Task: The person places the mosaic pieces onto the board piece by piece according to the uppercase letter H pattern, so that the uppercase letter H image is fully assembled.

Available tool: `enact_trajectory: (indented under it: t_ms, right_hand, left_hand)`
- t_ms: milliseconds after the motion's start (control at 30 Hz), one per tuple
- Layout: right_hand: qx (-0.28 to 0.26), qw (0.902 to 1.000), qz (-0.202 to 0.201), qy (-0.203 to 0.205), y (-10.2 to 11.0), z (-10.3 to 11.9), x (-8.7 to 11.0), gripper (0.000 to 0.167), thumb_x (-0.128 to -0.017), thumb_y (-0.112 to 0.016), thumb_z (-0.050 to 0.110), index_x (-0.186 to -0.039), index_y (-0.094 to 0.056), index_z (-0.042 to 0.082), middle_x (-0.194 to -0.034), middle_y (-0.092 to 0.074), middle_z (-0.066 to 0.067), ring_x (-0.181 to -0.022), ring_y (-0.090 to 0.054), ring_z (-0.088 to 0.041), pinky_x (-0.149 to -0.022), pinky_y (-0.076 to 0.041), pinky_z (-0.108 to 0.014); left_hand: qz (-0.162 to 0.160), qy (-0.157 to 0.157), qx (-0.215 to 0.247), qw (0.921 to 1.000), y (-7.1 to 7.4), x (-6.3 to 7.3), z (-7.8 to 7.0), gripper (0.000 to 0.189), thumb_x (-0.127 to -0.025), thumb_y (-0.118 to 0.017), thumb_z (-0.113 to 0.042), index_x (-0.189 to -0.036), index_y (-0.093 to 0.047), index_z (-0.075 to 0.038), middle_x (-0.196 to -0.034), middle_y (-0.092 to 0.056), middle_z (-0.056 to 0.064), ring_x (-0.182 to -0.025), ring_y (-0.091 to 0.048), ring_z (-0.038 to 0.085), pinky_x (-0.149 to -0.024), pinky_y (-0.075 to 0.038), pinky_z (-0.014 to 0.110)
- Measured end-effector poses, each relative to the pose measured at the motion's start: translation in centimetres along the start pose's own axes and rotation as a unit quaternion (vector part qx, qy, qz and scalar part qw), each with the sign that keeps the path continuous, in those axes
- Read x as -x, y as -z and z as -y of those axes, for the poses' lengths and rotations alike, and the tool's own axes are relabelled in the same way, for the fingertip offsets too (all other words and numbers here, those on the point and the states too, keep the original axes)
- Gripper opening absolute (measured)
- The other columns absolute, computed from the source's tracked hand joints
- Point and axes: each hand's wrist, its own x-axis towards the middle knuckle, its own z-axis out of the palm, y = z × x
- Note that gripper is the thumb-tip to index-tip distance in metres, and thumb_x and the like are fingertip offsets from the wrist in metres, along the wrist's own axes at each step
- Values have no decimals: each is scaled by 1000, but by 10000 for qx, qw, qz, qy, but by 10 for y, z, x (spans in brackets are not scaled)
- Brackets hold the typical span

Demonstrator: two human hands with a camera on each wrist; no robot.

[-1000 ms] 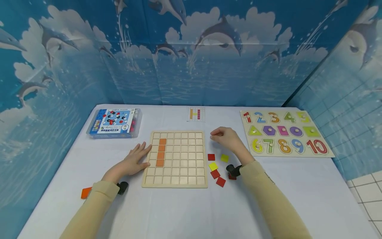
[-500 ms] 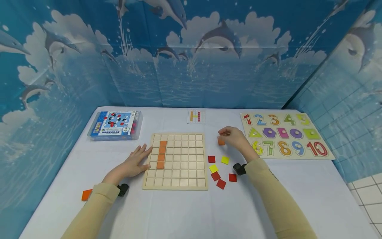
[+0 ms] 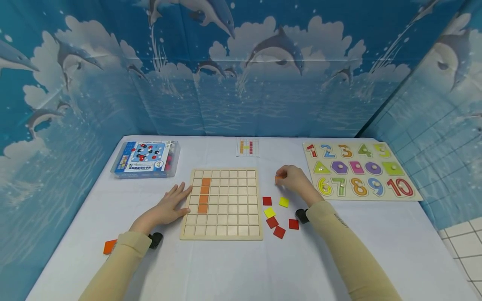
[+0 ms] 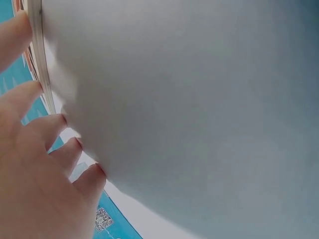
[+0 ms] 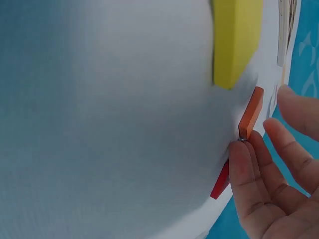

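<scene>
My left hand [image 3: 167,209] lies with spread fingers against the left edge of a wooden grid board [image 3: 237,228]. In the left wrist view, fingers touch the board's side [image 4: 37,45]. On the grid, three orange tiles [image 3: 204,190] stand in one column. My right hand [image 3: 295,182] is right of the board, fingers loosely bent over an orange tile [image 5: 250,114] on the table. Its fingertips touch one end of that tile, while the thumb stands apart. A red piece [image 5: 221,181] shows beside those fingers. Nearer lie yellow tiles [image 3: 284,202] and several red tiles [image 3: 293,224].
A pattern card [image 3: 247,147] lies behind the board. At the back left is a clear plastic box [image 3: 147,158]; a number puzzle board [image 3: 361,169] occupies the right. Another orange piece [image 3: 109,246] lies beside the left sleeve. Dolphin-print cloth [image 3: 241,96] hangs behind.
My right hand shifts slightly right and lowers over the orange tile, which came into sight half a second ago and is now mostly covered. The left hand stays on the board's edge.
</scene>
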Motion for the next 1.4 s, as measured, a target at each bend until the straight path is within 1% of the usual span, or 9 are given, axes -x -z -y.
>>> enact_trajectory:
  t_ms: [267,433,567,700,833,967,1133,1300,1400]
  right_hand:
    - [553,9984,-121,-1,-8,4,-2,31,-91,-68,7,-120,-64,-2,-112,-56,-17,-102,-52,-30,-99,-52,-41]
    - [890,9957,-240,100,-11,6,-3,26,-91,-67,5,-116,-66,-3,-112,-56,-17,-102,-52,-30,-99,-52,-42]
    - [1019,9944,-269,92,-11,7,-1,22,-90,-68,5,-110,-66,-3,-107,-55,-16,-98,-53,-29,-94,-53,-39]
    - [1094,9937,-238,6,-11,7,1,22,-89,-70,7,-108,-64,-1,-102,-55,-15,-95,-53,-28,-88,-53,-36]
    - [1038,9945,-151,-72,-8,6,3,22,-89,-71,8,-107,-61,2,-101,-57,-15,-93,-53,-28,-83,-52,-35]
    - [877,9961,-13,-94,-3,5,5,19,-89,-70,7,-105,-60,3,-101,-60,-16,-91,-54,-28,-79,-51,-34]
    - [603,9980,92,-137,3,5,9,15,-90,-66,6,-104,-62,3,-101,-61,-15,-92,-55,-28,-80,-51,-33]
    - [186,9997,172,20,7,14,14,13,-92,-66,10,-103,-64,4,-97,-61,-13,-88,-56,-25,-76,-50,-30]
    - [-159,9992,323,187,3,26,19,12,-91,-68,12,-100,-66,5,-93,-63,-10,-83,-58,-22,-72,-49,-26]
  left_hand:
    - [13,33,49,10000,0,1,-1,73,-97,-60,-25,-157,-22,-8,-164,-5,25,-150,3,47,-120,2,64]
    - [27,14,48,10000,1,1,-1,73,-98,-60,-24,-157,-21,-7,-163,-5,25,-150,3,47,-120,1,66]
    - [39,-20,74,10000,1,1,-1,73,-98,-60,-26,-157,-21,-8,-164,-5,24,-150,3,46,-120,2,65]
    - [4,-153,195,9997,2,2,-1,75,-96,-61,-32,-157,-22,-10,-163,-6,25,-150,4,46,-119,3,66]
    - [-21,-228,227,9995,3,2,-2,77,-96,-62,-34,-157,-23,-10,-163,-6,26,-150,4,47,-119,3,67]
    - [29,-110,112,9999,2,0,-2,74,-97,-60,-28,-157,-22,-8,-163,-6,25,-150,3,47,-120,2,66]
    - [66,17,20,10000,2,-1,-3,73,-98,-60,-25,-157,-22,-7,-164,-6,25,-150,2,47,-120,0,65]
    - [78,82,28,9999,3,-2,-2,74,-97,-61,-26,-157,-21,-9,-164,-5,23,-151,3,46,-121,0,64]
    - [71,97,26,9999,3,-3,1,74,-98,-60,-26,-158,-21,-10,-164,-4,23,-151,4,45,-121,0,64]
